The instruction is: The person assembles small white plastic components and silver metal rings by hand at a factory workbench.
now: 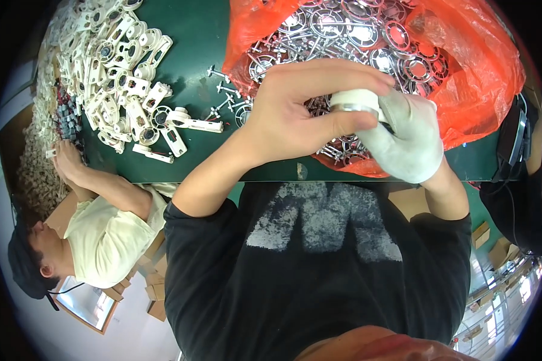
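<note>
My left hand [310, 111] is bare and its fingers close over a small white plastic part with a metal ring [354, 102]. My right hand [406, 141], in a white glove, grips the same part from the right side. Both hands meet above the near edge of an orange plastic bag [482, 78], which lies open on the green table [193, 36]. The bag is full of round silver metal parts [343, 24].
A heap of cream plastic housings [120, 66] covers the table's left part, with a few loose metal pins [223, 90] beside it. A co-worker in a cream shirt [105, 240] reaches onto the table at the left. Cardboard boxes [156, 283] stand below.
</note>
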Action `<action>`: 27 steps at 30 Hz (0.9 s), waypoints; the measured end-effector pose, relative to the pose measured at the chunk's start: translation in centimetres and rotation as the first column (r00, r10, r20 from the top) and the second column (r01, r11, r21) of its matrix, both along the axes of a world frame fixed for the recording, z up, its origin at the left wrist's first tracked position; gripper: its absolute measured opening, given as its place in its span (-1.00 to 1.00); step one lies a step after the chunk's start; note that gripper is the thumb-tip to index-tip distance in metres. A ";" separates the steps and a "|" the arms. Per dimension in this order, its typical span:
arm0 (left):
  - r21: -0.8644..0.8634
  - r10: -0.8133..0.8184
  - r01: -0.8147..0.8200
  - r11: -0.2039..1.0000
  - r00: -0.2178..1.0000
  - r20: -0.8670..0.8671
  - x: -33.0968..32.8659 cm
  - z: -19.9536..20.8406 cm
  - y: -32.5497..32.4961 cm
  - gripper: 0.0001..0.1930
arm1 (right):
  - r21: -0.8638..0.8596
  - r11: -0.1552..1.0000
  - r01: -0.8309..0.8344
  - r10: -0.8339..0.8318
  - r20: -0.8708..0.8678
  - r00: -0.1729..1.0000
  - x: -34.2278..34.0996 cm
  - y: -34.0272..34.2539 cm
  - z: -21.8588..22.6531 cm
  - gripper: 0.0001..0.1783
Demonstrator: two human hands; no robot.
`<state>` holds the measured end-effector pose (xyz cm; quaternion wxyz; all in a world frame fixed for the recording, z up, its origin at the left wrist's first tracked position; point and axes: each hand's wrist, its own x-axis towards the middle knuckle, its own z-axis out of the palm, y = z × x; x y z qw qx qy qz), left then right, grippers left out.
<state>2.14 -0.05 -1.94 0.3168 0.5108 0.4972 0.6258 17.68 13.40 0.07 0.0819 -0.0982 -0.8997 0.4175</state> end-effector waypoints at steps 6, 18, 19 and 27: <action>-0.518 0.117 -0.143 0.843 0.990 -0.081 -8.3 6.9 -3.0 -0.73 | -0.287 0.958 0.001 -0.009 -0.025 1.000 0.3 0.5 0.8 -0.54; -0.465 0.009 -0.518 0.718 0.675 -0.738 -15.8 6.3 -8.7 -0.75 | -0.313 0.950 0.018 0.020 0.119 0.993 0.3 -0.3 1.8 -0.74; -0.618 -0.098 -0.591 0.518 0.677 -0.730 -13.6 7.5 -9.3 -0.72 | -0.294 0.955 0.029 -0.002 0.094 0.996 0.4 -0.4 1.6 -0.74; -0.481 -0.079 -0.598 0.641 0.573 -0.816 -13.5 6.1 -14.1 -0.77 | -0.272 0.962 -0.036 0.037 -0.002 0.999 0.4 -0.5 1.2 -0.77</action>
